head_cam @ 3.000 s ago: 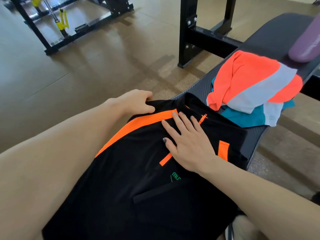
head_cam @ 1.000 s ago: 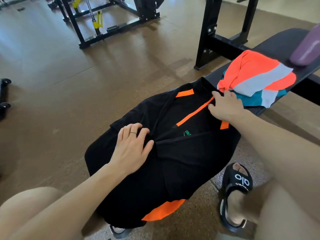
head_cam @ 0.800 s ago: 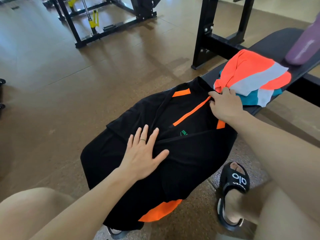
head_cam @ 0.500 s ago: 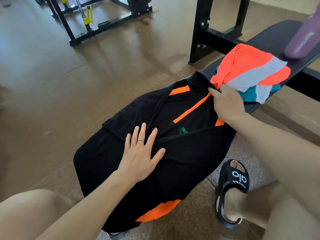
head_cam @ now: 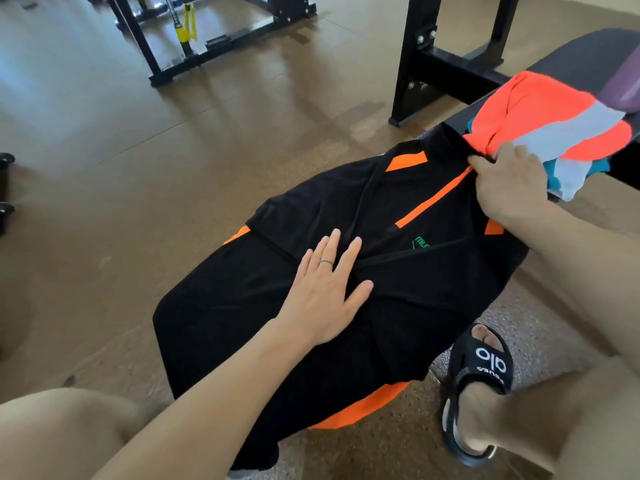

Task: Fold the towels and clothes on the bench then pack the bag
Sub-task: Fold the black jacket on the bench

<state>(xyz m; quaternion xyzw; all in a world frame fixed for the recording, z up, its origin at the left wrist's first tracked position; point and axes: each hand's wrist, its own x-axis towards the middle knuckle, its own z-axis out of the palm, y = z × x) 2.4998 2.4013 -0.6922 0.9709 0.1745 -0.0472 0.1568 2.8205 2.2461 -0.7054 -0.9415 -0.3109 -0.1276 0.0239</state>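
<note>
A black shirt with orange stripes [head_cam: 408, 292] lies spread over the near end of the black bench [head_cam: 568, 60], its sides folded inward and its edges hanging over both sides. My left hand [head_cam: 327, 292] rests flat on the shirt's middle, fingers apart. At the shirt's collar, my right hand [head_cam: 505, 183] pinches the fabric. Just beyond that hand sits a crumpled heap of orange, grey and teal clothes [head_cam: 550, 133] on the bench. No bag is in view.
A purple roll [head_cam: 623, 84] lies at the bench's far end. A black rack frame [head_cam: 429, 60] stands behind the bench, and another black machine base [head_cam: 207, 39] at the far left. My sandalled foot [head_cam: 478, 386] is on the floor at the right.
My right hand has slid up from the shirt's chest to the collar and closed on it. My left hand has flattened on the shirt's middle and shifted slightly right.
</note>
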